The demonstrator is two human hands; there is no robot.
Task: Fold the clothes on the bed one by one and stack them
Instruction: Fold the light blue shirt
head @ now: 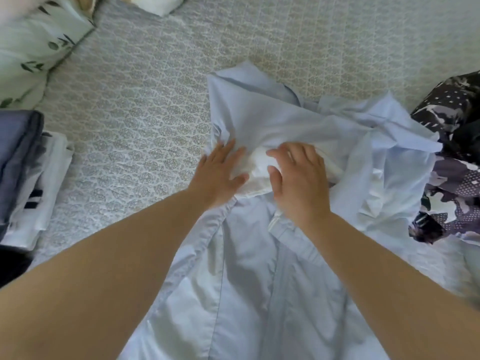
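Observation:
A light blue shirt [259, 268] lies spread on the bed [135, 126], its lower part running toward me and its upper part bunched further off. My left hand [220, 172] rests flat on the shirt's left side near the collar, fingers straight. My right hand [298, 175] lies on the white inner collar area just beside it, fingers spread and relaxed. A stack of folded clothes [28, 183], dark blue on top of white ones, sits at the left edge. A dark patterned garment [452, 162] lies crumpled at the right.
A pillow with a green leaf print [33, 48] lies at the top left. A white folded item [161, 3] sits at the top edge. The patterned grey bedspread stretches across the middle and far side.

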